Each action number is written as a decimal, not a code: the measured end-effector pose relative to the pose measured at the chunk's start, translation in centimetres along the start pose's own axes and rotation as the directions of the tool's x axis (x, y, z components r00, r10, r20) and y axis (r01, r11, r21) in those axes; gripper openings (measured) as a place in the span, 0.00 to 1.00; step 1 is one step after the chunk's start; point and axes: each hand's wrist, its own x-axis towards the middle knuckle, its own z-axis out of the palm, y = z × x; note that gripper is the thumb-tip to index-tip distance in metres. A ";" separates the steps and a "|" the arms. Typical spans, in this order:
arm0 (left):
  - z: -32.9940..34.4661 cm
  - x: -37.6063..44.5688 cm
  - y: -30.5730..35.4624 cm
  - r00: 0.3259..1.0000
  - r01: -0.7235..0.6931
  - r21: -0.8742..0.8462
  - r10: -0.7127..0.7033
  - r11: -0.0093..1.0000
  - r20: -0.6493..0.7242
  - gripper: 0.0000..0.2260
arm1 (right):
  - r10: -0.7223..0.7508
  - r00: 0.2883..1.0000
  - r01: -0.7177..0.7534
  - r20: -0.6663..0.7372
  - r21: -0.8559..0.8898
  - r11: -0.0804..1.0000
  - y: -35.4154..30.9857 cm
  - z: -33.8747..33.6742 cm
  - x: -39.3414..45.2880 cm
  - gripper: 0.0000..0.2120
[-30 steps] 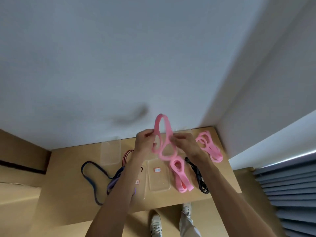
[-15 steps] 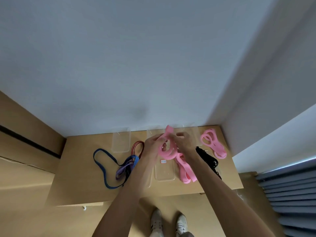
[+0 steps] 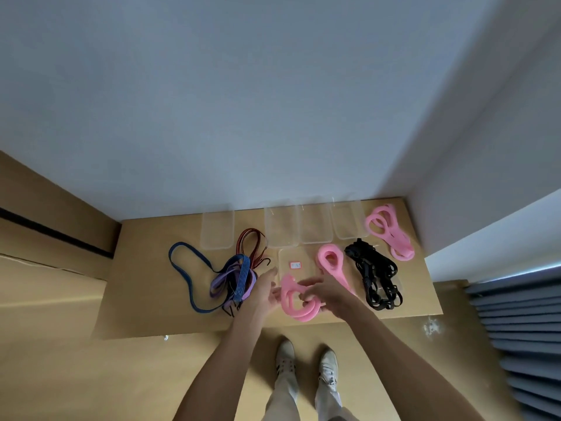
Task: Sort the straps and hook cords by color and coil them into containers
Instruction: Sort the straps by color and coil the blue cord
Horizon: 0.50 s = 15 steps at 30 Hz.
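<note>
While both hands work low over the near edge of the wooden table (image 3: 145, 287), a coiled pink strap (image 3: 296, 302) sits between them, over the near end of a clear container with a red label (image 3: 296, 265). The right hand (image 3: 329, 294) has its fingers curled onto the right side of that coil, gripping it. The left hand (image 3: 264, 291) lies at the coil's left side with fingers held fairly straight and loose, touching rather than clutching it. Just to the right and farther back lies a second pink strap (image 3: 331, 262), and a third pink bundle (image 3: 390, 232) rests at the far right corner. A heap of black straps (image 3: 375, 275) lies between those two. Left of the hands is a tangle of blue and purple cords (image 3: 230, 278), with a dark blue loop (image 3: 185, 268) spreading leftward and a red hook cord (image 3: 253, 244) behind it. Four empty clear containers (image 3: 315, 223) line the far edge by the wall.
</note>
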 end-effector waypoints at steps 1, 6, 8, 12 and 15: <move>-0.3 0.6 0.0 1.000 0.000 -0.004 0.000 1.000 0.016 0.11 | 0.011 1.000 -0.011 -0.003 0.000 1.000 0.4 0.0 0.5 0.21; 0.2 2.5 1.0 0.988 -0.131 0.260 0.149 0.957 -0.051 0.06 | -0.017 0.984 0.004 -0.178 -0.078 0.997 2.4 0.2 2.1 0.18; 1.4 3.2 1.6 0.967 -0.212 0.442 0.251 0.871 -0.031 0.05 | -0.027 0.951 0.003 -0.309 -0.077 0.997 3.1 0.7 2.8 0.16; 3.2 5.8 1.8 0.900 -0.304 0.643 0.434 0.703 -0.050 0.12 | -0.072 0.887 -0.029 -0.457 -0.210 0.977 3.5 2.5 4.8 0.08; 3.6 7.9 1.4 0.891 -0.270 0.712 0.449 0.649 -0.071 0.11 | -0.136 0.848 -0.052 -0.513 -0.336 0.940 3.7 3.8 6.4 0.06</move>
